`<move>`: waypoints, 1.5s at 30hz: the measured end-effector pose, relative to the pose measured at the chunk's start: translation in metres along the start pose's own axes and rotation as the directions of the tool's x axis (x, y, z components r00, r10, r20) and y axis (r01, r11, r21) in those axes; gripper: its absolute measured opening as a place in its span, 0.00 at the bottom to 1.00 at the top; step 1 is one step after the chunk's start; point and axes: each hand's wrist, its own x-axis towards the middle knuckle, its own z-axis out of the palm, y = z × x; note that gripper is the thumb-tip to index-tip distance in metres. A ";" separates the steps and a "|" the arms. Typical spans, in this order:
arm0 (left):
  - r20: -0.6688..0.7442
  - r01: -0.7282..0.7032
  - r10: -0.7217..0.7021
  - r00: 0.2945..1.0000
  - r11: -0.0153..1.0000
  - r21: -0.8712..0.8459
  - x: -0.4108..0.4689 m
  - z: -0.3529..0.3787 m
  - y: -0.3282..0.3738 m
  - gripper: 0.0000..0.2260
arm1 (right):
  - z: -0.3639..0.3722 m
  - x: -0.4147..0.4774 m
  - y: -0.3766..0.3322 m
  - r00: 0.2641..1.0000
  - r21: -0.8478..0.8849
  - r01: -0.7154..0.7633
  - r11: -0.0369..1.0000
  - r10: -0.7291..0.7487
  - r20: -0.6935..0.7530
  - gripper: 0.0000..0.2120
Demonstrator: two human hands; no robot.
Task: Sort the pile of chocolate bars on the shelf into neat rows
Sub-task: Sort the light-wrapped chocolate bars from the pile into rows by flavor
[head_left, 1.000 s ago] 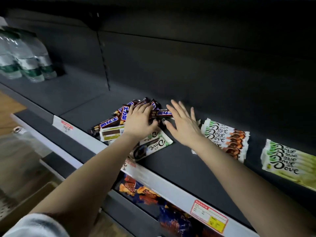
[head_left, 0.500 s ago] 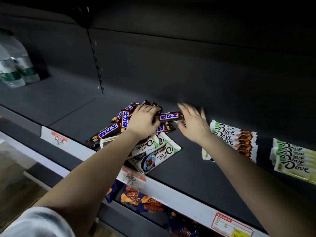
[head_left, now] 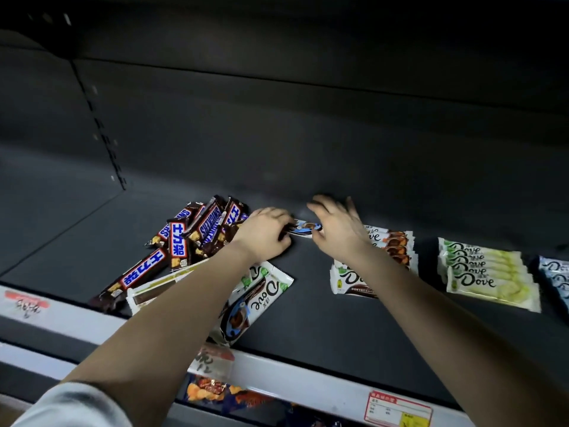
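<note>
A loose pile of brown Snickers bars lies on the dark shelf at centre left, with white Dove bars under my left forearm. My left hand grips one end of a white-and-blue Dove bar just right of the pile. My right hand pinches that bar's other end with the thumb, its fingers spread and blurred. Right of my hands lie neat rows: orange Dove bars, green Dove bars and pale blue Dove bars at the frame's edge.
The shelf's white front rail carries price tags. Snack packets show on the shelf below. The shelf's back wall rises close behind the pile. A bare stretch of shelf lies left of the pile.
Both hands have moved together onto a single white-and-blue Dove bar and taken hold of its ends. The view has shifted right, so the bottles at far left are gone.
</note>
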 end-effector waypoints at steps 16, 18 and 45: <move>-0.039 0.048 -0.040 0.998 0.970 0.239 0.017 0.011 -0.006 0.23 | 0.014 0.015 -0.020 0.953 -0.193 -0.090 0.977 0.140 0.267 0.21; -0.038 0.068 -0.061 0.997 0.975 0.214 0.018 0.011 -0.007 0.26 | 0.014 0.016 -0.018 0.954 -0.176 -0.101 0.979 0.145 0.261 0.22; -0.248 -0.241 0.221 0.943 0.969 -0.052 0.050 0.001 0.116 0.25 | -0.073 -0.112 0.084 0.935 0.282 -0.303 0.910 0.341 -0.095 0.25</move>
